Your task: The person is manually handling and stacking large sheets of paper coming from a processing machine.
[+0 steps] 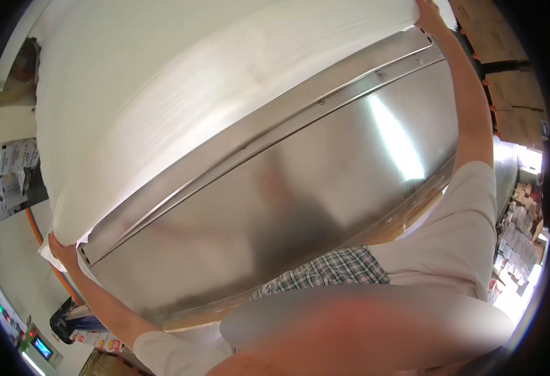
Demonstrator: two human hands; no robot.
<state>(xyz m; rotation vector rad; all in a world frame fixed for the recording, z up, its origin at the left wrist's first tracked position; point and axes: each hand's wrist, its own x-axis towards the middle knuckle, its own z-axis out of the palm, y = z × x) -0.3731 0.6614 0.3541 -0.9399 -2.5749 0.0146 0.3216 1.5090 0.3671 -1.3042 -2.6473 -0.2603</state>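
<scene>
- White, soft-looking flexible sheet (181, 81), broad and smooth: it covers the far and left part of the scene, its near edge running slantwise from near left to far right between the person's two hands.
- At the near-left corner, the left hand (65, 252) has its fingers curled in on the sheet's edge, with no gap showing; a small flap of white hangs just outside it.
- At the far-right corner, the right hand (430, 19) is likewise closed on the edge, though the picture's rim hides part of it and I cannot tell how tight the hold is.
- Arms spread wide, one hand per corner: this probably shares the pull across the whole width and stops the long middle from sagging or bunching.
- Just nearer than that edge lies a large, shiny, silver-coloured metal panel (225, 250) with a raised seam and small screws (322, 101) along it. Sheet and seam run roughly alongside each other, so the strip of metal between them stays bare.
- Along the panel's near side shows a brown, wood-like strip (193, 322), perhaps supporting it from below.
- The person's grey-and-white checked garment (325, 269) is close to this near side, likely because reaching both corners calls for standing near the middle.
- Farther out, brown cardboard boxes (516, 94) are stacked at far right; at left are an orange upright bar (48, 249) and, nearer, a small lit blue screen (41, 347).
</scene>
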